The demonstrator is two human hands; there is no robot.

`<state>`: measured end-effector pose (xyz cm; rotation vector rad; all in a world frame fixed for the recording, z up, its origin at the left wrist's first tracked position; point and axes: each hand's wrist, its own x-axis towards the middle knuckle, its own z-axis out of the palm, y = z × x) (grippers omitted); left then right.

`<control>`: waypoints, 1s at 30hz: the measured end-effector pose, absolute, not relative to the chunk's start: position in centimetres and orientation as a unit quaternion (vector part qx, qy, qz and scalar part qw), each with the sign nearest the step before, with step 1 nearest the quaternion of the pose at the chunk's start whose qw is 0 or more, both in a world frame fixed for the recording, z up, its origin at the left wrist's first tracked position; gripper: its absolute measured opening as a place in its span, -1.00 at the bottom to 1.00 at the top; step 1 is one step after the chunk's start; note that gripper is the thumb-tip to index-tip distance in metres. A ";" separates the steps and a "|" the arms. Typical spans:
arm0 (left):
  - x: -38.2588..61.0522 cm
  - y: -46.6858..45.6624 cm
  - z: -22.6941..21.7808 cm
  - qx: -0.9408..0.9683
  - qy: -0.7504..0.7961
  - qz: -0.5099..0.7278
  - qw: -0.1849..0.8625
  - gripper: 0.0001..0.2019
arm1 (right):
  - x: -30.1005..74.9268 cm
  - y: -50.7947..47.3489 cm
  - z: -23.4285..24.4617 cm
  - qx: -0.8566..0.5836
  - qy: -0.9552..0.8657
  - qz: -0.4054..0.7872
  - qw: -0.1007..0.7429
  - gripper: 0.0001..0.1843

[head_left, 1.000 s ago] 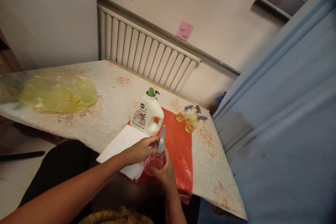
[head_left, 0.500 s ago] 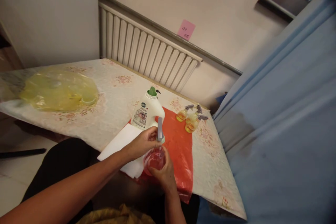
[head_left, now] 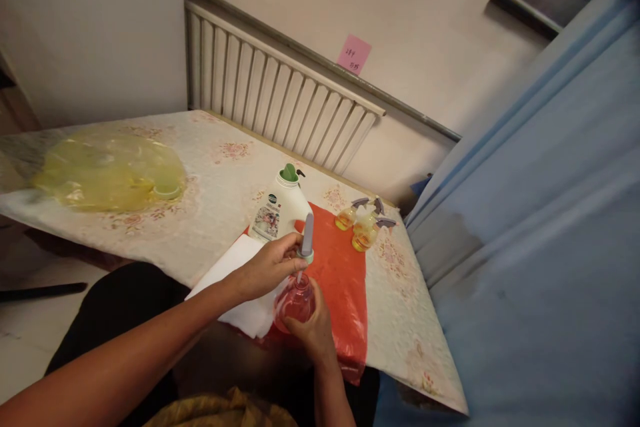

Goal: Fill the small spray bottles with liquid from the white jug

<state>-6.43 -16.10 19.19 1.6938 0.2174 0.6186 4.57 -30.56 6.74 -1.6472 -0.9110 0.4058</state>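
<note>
With left fingers, pinches grey spray head just above neck of clear bottle; with right fingers, grips its body over red sheet on desk; has white jug just beyond, yellow spray bottles right

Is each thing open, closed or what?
Small bottle: open
Spray head: off the bottle's neck
White jug: standing, cap off
Yellow spray bottles: standing, heads on
Yellow plastic bag: lying, puffed up
White sheet: lying flat
Red sheet: spread out
Left hand: pinching spray head
Right hand: gripping small bottle
</note>
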 end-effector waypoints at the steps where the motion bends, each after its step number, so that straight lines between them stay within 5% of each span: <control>1: -6.5 -16.1 19.2 0.743 0.096 0.274 0.603 -0.94 | 4.6 -30.6 6.7 -0.703 -0.387 0.172 0.571 -0.14; 9: -6.8 -16.2 19.3 0.727 0.108 0.299 0.608 -0.91 | 4.6 -30.5 6.5 -0.713 -0.385 0.163 0.563 -0.12; 16: -7.2 -13.0 18.4 0.516 0.140 0.391 0.749 -0.63 | 5.0 -30.9 7.6 -0.729 -0.377 0.161 0.547 -0.14; 24: -8.5 -8.1 12.3 0.343 0.129 0.398 0.841 -0.69 | 9.1 -30.4 8.4 -0.776 -0.361 0.099 0.507 -0.16; 30: -8.2 -6.0 7.1 0.295 0.103 0.303 0.900 -0.72 | 12.9 -27.0 14.5 -0.789 -0.418 0.051 0.447 -0.17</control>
